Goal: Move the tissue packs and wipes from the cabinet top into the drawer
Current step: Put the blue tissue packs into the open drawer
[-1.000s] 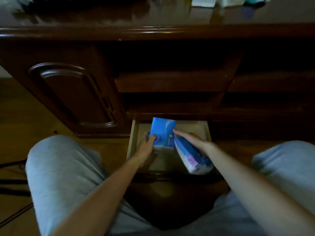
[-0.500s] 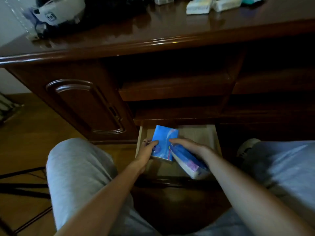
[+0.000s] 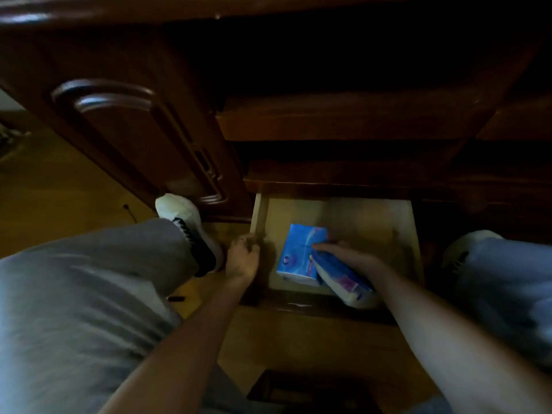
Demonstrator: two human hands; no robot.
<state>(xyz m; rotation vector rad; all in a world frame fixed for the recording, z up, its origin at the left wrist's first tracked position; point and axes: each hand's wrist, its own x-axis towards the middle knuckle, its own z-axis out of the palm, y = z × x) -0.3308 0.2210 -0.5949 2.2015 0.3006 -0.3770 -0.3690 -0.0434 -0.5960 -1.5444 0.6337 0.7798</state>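
The bottom drawer (image 3: pixel 413 234) of the dark wooden cabinet stands pulled out. A blue tissue pack (image 3: pixel 298 255) lies flat on the drawer floor near its front. A second blue and white pack (image 3: pixel 343 282) leans tilted against the drawer's front right, under my right hand (image 3: pixel 349 256), whose fingers press on both packs. My left hand (image 3: pixel 243 258) is outside the drawer's left wall, fingers curled at the wall's top edge, holding no pack. The cabinet top is out of view.
A cabinet door (image 3: pixel 134 138) with a raised panel is to the left of the drawer. My knees in grey trousers flank the drawer, with a white and black shoe (image 3: pixel 191 231) by the door. Closed drawers sit above the open one. The floor is wood.
My left hand has let go of the flat blue pack, which now lies on the drawer floor, and moved left to the drawer's side wall. The view has tilted down.
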